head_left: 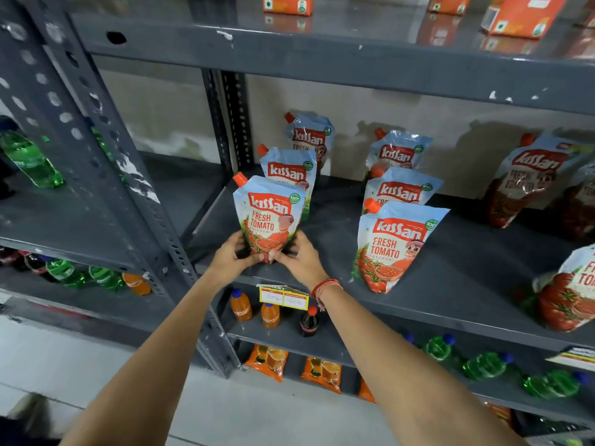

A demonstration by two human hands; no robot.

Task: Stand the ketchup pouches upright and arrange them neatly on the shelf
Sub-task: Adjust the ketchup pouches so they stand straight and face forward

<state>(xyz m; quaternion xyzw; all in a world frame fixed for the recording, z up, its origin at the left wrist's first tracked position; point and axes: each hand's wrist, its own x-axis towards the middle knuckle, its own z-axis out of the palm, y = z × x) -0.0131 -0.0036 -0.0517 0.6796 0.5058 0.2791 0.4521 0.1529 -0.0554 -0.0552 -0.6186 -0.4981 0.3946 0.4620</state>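
Observation:
A Kissan ketchup pouch (269,215) with an orange cap stands upright at the front left of the grey shelf (450,278). My left hand (230,257) and my right hand (301,255) both grip its base from either side. Two more pouches (289,170) (310,138) stand in a row behind it. To the right a second row of three pouches stands upright, the front one (394,246) nearest the edge. Further right, a pouch (528,178) leans against the back wall and another (570,291) leans at the shelf's front right.
A yellow price tag (284,297) hangs on the shelf's front edge. Orange and cola bottles (270,315) stand on the shelf below, with green bottles (486,365) lying to the right. Orange cartons (521,14) sit on the shelf above. A grey upright post (122,175) stands left.

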